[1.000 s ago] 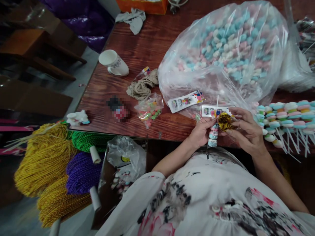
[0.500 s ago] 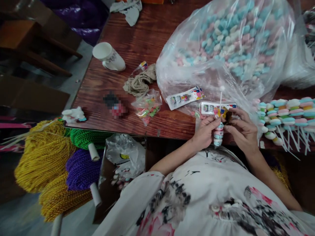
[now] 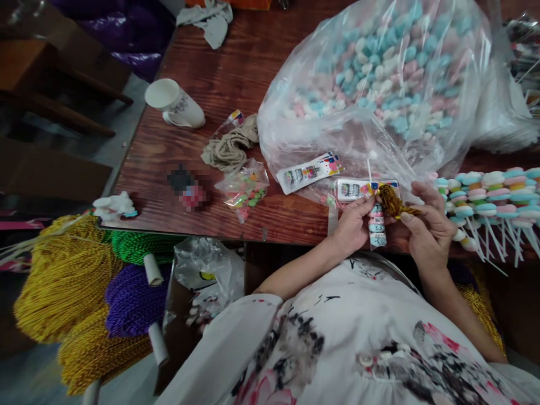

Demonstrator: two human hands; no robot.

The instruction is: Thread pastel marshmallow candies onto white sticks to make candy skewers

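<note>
My left hand [image 3: 353, 224] pinches the neck of a clear-wrapped marshmallow stick [image 3: 377, 229]. Its pink, white and blue marshmallows hang downward, and its white stick points up past my fingers. To the right, my right hand [image 3: 434, 228] has thumb and fingers closed on shiny gold twist ties [image 3: 391, 201], which fan out toward the wrapped neck. Whether a gold strip goes around the neck is too small to tell. Just behind my hands lies a printed packet [image 3: 348, 190], with a stack of similar packets [image 3: 307, 173] to its left.
A big clear bag of marshmallows [image 3: 379, 62] fills the table's back right. Skewered marshmallows [image 3: 493, 194] lie at right. Leftward are a candy bag [image 3: 244, 191], a beige cloth bundle [image 3: 232, 146] and a white cup [image 3: 175, 104]. Cord bundles [image 3: 63, 281] sit below the table's left edge.
My right hand has drawn away to the right, and the gold twist ties now spread out between my hands. My left hand keeps its pinch. The whole view has shifted slightly.
</note>
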